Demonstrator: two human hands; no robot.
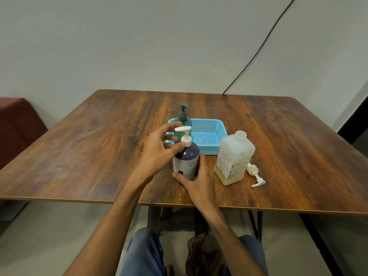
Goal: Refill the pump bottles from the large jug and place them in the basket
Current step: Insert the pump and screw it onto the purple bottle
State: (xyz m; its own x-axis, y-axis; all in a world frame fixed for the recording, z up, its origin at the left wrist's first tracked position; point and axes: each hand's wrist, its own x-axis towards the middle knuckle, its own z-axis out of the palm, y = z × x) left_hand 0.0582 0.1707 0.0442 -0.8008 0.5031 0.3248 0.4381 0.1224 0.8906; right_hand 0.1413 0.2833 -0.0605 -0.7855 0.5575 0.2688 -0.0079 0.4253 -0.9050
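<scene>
A dark bottle (187, 162) stands upright midway along the tabletop (79, 156), toward its near edge. The right hand (199, 182) has its grip clamped round the bottle's base. The left hand (157, 150) has its grip closed on the collar of the white pump (184, 134). Just behind, a blue basket (209, 150) holds a green bottle (182, 116) at its left end. The jug (233, 158) stands uncapped toward the right edge, a loose pump (255, 176) lying beside it.

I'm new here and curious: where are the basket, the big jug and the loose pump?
basket (209, 150), head view, front wall.
big jug (237, 151), head view, upper body.
loose pump (252, 168), head view, collar.
</scene>
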